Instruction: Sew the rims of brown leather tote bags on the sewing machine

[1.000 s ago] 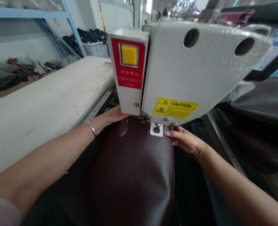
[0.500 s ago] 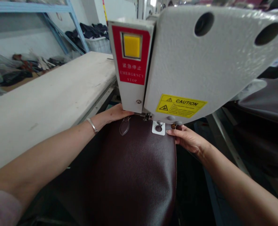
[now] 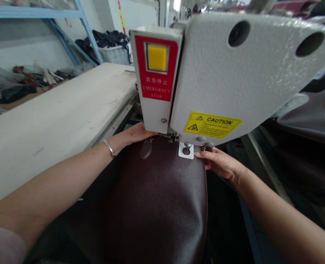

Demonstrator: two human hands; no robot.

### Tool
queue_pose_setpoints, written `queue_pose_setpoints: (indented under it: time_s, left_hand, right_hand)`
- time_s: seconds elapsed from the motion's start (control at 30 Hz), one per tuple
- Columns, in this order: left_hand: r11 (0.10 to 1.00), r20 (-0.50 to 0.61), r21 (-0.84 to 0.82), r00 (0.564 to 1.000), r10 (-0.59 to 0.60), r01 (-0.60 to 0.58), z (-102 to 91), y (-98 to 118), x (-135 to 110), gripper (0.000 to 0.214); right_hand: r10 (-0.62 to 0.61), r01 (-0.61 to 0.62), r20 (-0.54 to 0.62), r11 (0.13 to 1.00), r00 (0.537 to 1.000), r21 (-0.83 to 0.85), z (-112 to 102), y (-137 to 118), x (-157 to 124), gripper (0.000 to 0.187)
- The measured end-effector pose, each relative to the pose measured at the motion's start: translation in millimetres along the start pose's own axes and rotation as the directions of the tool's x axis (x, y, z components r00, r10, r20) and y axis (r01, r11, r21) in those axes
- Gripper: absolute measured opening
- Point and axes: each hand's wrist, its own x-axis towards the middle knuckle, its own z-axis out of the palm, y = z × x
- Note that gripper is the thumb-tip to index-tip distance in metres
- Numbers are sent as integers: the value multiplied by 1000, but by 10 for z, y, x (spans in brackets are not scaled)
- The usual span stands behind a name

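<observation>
A dark brown leather piece [image 3: 157, 198] lies under the head of a white sewing machine [image 3: 228, 77]. My left hand [image 3: 133, 134] rests on the leather's far left part, fingers hidden beneath the machine; a silver bracelet circles that wrist. My right hand [image 3: 219, 161] pinches the leather's right edge just beside the metal presser plate [image 3: 186, 151]. A clear teardrop-shaped guard [image 3: 146, 151] hangs over the leather near the left hand.
The machine carries a red emergency-stop panel with a yellow button [image 3: 157, 58] and a yellow caution label [image 3: 212, 124]. A long pale worktable [image 3: 55, 121] runs along the left. Blue shelving, dark fabric piles and a basket [image 3: 114, 55] stand behind. More dark leather [image 3: 311, 117] lies at right.
Both hands stay on the leather in the same grip. The view shifts slightly, so the machine head sits a little lower in frame than half a second ago.
</observation>
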Motion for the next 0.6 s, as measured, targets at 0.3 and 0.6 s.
queue_pose_setpoints:
  time_s: [0.3,0.6]
  left_hand:
    - [995,15,-52,996,-91,91,8,103,-122,38]
    - [998,26,-23,998,-53,53,-52,-128,46,37]
  right_hand:
    - [0,1,6,999,1000,-50,-28,46,27,53]
    - [-9,8,-17,998,1000,-57,5,43,77,54]
